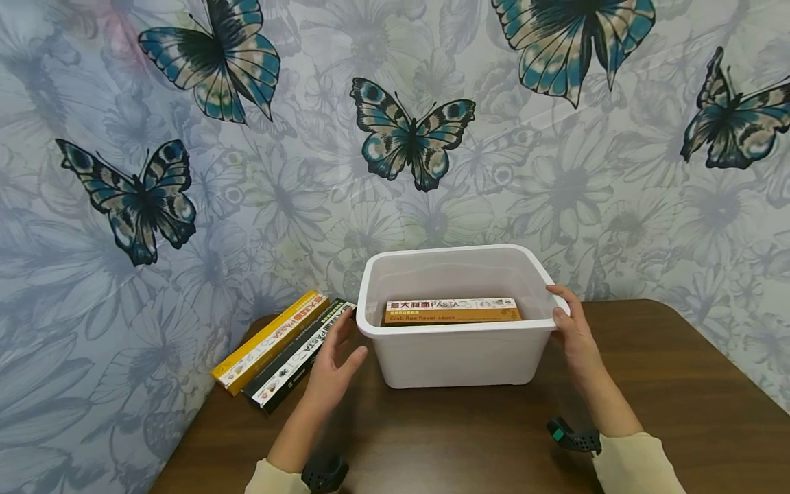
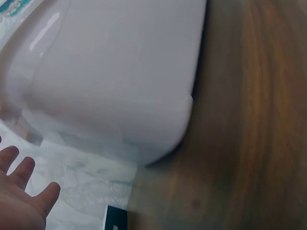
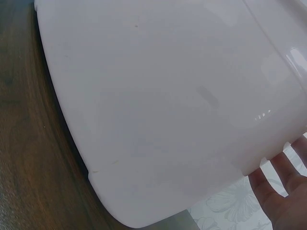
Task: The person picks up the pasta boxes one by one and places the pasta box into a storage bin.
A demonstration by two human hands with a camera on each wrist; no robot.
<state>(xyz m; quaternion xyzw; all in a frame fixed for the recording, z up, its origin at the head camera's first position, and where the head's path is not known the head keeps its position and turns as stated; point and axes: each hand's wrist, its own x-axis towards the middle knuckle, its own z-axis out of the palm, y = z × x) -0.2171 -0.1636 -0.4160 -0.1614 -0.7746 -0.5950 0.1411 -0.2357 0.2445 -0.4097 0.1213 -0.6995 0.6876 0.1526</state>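
Observation:
A white plastic bin (image 1: 457, 357) stands upright on the table, its side wall (image 2: 120, 72) filling much of the left wrist view. Inside it lies a yellow-and-white pasta box (image 1: 453, 310) labelled crab roe flavor sauce. My right hand (image 1: 575, 339) grips the bin's rim at the right end, thumb at the front corner; its fingers (image 3: 276, 179) hook under the rim in the right wrist view. Left of the bin, my left hand (image 1: 330, 374) is spread and holds nothing. It overlaps a black-and-white pasta box (image 1: 296, 360) in the head view; contact cannot be told.
A second yellow pasta box (image 1: 271, 339) lies slanted beside the black one at the table's left edge. The brown wooden table (image 1: 457, 439) extends in front of and right of the bin. Behind it hangs a butterfly-patterned cloth (image 1: 296, 171).

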